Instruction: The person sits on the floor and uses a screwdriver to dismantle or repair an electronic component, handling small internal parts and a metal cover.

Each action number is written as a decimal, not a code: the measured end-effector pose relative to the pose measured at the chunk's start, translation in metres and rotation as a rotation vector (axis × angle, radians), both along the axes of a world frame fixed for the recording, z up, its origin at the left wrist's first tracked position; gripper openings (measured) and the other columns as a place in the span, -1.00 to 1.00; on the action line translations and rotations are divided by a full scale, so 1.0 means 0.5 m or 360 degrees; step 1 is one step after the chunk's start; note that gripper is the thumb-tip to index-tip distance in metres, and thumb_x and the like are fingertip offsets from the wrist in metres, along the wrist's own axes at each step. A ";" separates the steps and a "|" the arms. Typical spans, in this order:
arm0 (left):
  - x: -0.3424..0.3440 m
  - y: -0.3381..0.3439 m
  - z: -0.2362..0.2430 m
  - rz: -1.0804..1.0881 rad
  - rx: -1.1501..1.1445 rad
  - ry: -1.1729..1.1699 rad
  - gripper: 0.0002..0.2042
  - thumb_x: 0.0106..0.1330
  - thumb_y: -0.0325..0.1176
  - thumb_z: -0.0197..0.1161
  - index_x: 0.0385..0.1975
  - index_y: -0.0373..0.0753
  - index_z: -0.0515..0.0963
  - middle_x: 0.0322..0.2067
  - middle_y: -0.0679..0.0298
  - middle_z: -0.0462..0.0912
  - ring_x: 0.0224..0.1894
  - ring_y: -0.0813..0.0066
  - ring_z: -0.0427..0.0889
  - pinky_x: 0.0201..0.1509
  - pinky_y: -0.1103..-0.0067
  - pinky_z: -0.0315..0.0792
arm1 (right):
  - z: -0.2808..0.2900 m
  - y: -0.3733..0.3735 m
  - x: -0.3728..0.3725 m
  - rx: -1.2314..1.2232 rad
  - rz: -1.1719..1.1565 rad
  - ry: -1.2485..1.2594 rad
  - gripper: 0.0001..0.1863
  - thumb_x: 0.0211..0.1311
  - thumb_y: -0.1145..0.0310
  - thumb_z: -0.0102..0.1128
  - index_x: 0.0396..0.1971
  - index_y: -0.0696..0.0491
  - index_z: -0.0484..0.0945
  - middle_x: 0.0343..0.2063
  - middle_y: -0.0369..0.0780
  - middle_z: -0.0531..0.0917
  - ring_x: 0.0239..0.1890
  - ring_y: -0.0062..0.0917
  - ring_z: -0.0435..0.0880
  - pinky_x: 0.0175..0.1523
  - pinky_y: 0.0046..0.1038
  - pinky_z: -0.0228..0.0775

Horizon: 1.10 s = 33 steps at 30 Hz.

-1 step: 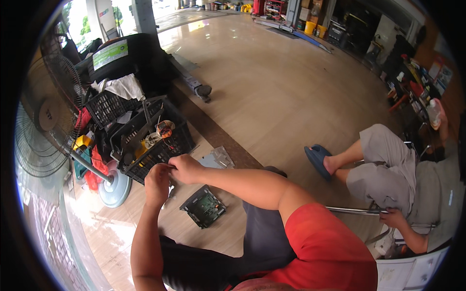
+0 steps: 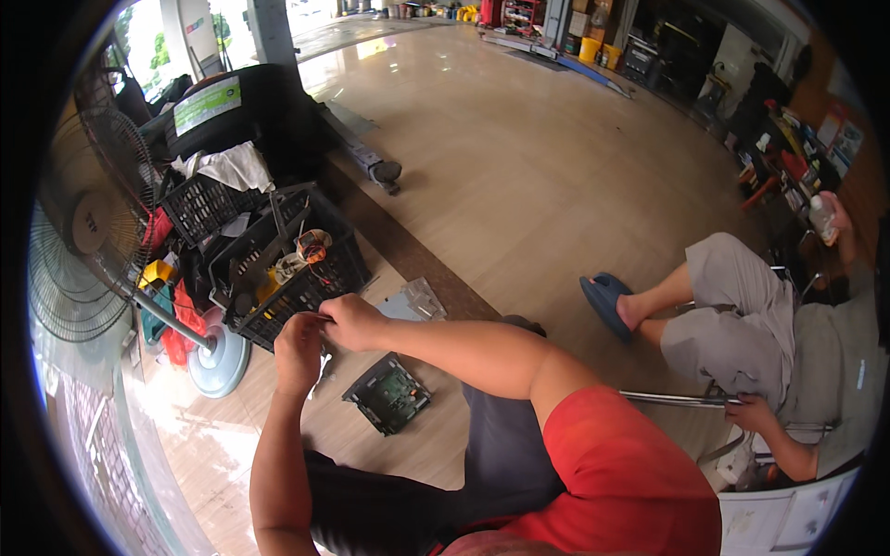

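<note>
My left hand (image 2: 298,347) and my right hand (image 2: 349,324) meet in front of the black crate, fingers pinched together on something too small to make out. Below them a small pale object (image 2: 324,366) shows; whether it hangs or rests is unclear. An opened electronic unit with a green circuit board (image 2: 387,394) lies on the floor beneath my right forearm. Flat silver plates (image 2: 417,298) lie just beyond that forearm.
A black crate (image 2: 348,259) of tools, stacked tyres (image 2: 269,116) and a standing fan (image 2: 88,222) crowd the left. A long jack (image 2: 378,171) lies beyond. At right a seated person (image 2: 732,352) in grey shorts holds a bottle (image 2: 820,218) and grips a chrome bar (image 2: 677,399).
The seated person's bottle has shifted slightly and the view has moved very little. My hands look the same, still together at the same place.
</note>
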<state>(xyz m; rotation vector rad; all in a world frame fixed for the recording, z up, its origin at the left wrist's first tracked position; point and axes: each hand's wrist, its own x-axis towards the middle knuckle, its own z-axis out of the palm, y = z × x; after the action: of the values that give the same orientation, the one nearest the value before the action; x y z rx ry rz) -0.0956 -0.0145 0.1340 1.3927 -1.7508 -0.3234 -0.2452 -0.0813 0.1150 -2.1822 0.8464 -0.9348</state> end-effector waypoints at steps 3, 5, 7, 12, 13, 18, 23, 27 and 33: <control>-0.014 -0.002 0.002 0.0043 0.0073 -0.0004 -0.87 0.16 -0.61 0.11 -0.34 -0.30 0.56 -0.37 0.09 0.64 -0.31 0.17 0.65 -0.20 0.46 0.50 | 0.000 0.001 -0.010 -0.0061 -0.0049 0.0035 -0.87 0.00 0.43 0.17 -0.45 0.16 0.56 -0.46 0.05 0.61 -0.28 -0.02 0.61 -0.20 -0.14 0.45; -0.013 -0.018 -0.027 -0.0046 -0.0076 -0.0069 -0.84 0.17 -0.61 0.12 -0.30 -0.28 0.57 -0.37 0.10 0.64 -0.31 0.21 0.66 -0.21 0.45 0.51 | -0.024 -0.002 -0.014 -0.0044 -0.0199 0.0092 -0.86 -0.01 0.36 0.19 -0.45 0.10 0.58 -0.44 0.01 0.63 -0.27 -0.05 0.62 -0.16 -0.10 0.46; 0.016 -0.005 -0.032 0.0135 -0.0011 -0.0274 -0.87 0.20 -0.56 0.15 -0.28 -0.27 0.57 -0.36 0.08 0.64 -0.31 0.19 0.66 -0.25 0.44 0.51 | -0.024 -0.012 -0.007 -0.0057 -0.0104 0.0323 -0.85 0.02 0.33 0.17 -0.43 0.07 0.62 -0.42 -0.03 0.66 -0.27 -0.12 0.66 -0.16 -0.13 0.50; -0.030 0.013 -0.012 0.0306 -0.0149 -0.0461 -0.89 0.18 -0.48 0.23 -0.31 -0.28 0.52 -0.24 0.07 0.59 -0.25 0.09 0.61 -0.22 0.37 0.50 | -0.044 -0.112 -0.088 -0.0011 -0.0165 0.1138 -0.80 0.01 0.46 0.13 -0.35 0.14 0.66 -0.32 0.00 0.68 -0.19 -0.15 0.68 -0.12 -0.21 0.55; -0.075 0.038 0.014 0.0202 -0.0299 -0.0408 -0.88 0.14 -0.50 0.25 -0.34 -0.29 0.51 -0.21 0.05 0.57 -0.22 0.09 0.60 -0.22 0.36 0.50 | -0.047 -0.116 -0.097 -0.0014 -0.0174 0.1173 -0.79 -0.02 0.48 0.18 -0.34 0.13 0.67 -0.30 -0.01 0.69 -0.16 -0.18 0.69 -0.11 -0.24 0.56; -0.281 0.162 0.088 -0.0902 -0.0452 -0.0504 -0.82 -0.01 -0.53 0.30 -0.38 -0.29 0.50 0.00 -0.01 0.49 -0.18 0.15 0.59 -0.19 0.38 0.52 | -0.043 -0.062 -0.032 -0.0142 -0.0022 0.1256 -0.82 -0.01 0.47 0.16 -0.37 0.13 0.66 -0.33 -0.03 0.70 -0.20 -0.19 0.70 -0.14 -0.22 0.57; -0.258 0.159 0.066 -0.1059 -0.0579 -0.0431 -0.83 -0.02 -0.52 0.31 -0.40 -0.31 0.51 0.06 -0.03 0.46 -0.31 0.22 0.62 -0.31 0.40 0.56 | -0.009 -0.037 -0.009 -0.0262 -0.0004 0.1033 -0.83 0.01 0.47 0.11 -0.41 0.11 0.66 -0.37 -0.03 0.69 -0.22 -0.19 0.70 -0.16 -0.22 0.57; -0.196 0.140 0.079 -0.0744 -0.0366 -0.0257 -0.82 0.01 -0.66 0.28 -0.40 -0.33 0.48 0.03 -0.06 0.48 -0.35 0.20 0.62 -0.33 0.41 0.54 | 0.001 -0.056 -0.014 -0.0102 -0.0069 0.0966 -0.81 0.06 0.42 0.09 -0.38 0.09 0.66 -0.37 -0.03 0.69 -0.23 -0.15 0.69 -0.14 -0.20 0.56; -0.093 0.130 0.079 -0.0483 -0.0072 -0.0138 -0.88 0.13 -0.69 0.19 -0.36 -0.37 0.48 -0.16 -0.04 0.59 -0.19 0.01 0.62 -0.12 0.38 0.49 | 0.002 -0.047 0.006 -0.0140 -0.0050 0.0924 -0.80 0.12 0.36 0.06 -0.36 0.09 0.63 -0.36 -0.05 0.68 -0.26 -0.17 0.69 -0.14 -0.21 0.56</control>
<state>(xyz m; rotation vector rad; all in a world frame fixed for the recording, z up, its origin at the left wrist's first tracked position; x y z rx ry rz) -0.1421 0.0507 0.1737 1.1219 -2.0320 -0.3883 -0.2422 -0.1046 0.1160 -2.5669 1.1169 -0.3448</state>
